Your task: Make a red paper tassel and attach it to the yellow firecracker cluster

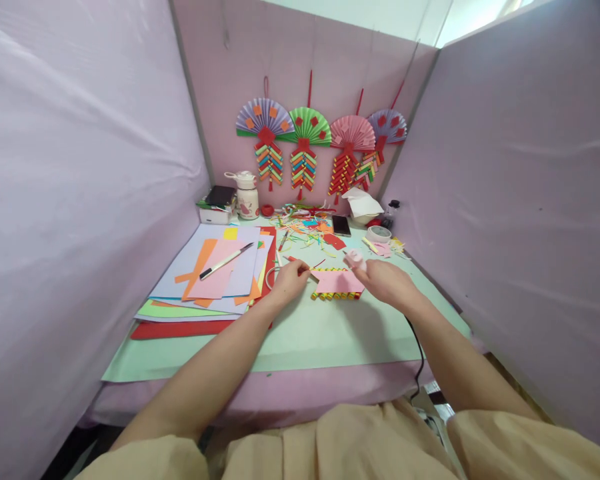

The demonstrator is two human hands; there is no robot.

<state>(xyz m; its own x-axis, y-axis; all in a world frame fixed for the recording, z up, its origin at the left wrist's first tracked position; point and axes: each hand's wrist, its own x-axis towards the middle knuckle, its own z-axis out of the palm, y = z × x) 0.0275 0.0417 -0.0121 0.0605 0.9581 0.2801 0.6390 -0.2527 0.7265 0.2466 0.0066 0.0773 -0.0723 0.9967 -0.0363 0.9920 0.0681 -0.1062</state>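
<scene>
A pink glue gun point(354, 259) is in my right hand point(387, 281), its nozzle tilted up to the left over the work. The fingers of that hand are wrapped round it, and a black cord point(421, 353) hangs below the wrist. Under the nozzle lies a sheet of pink paper point(337, 281), with a row of yellow-ended paper rolls point(336, 296) showing along its near and far edges. My left hand point(293, 280) is closed in a pinch at the left end of this pink paper; its fingertips partly hide that corner.
Stacked coloured paper point(180, 310) with a white-and-black pen point(226, 261) lies left. Behind are paper scraps point(305, 230), a phone point(341, 225), a tape roll point(379, 233) and a white bottle point(248, 200). Several fan ornaments point(310, 127) hang on the back wall.
</scene>
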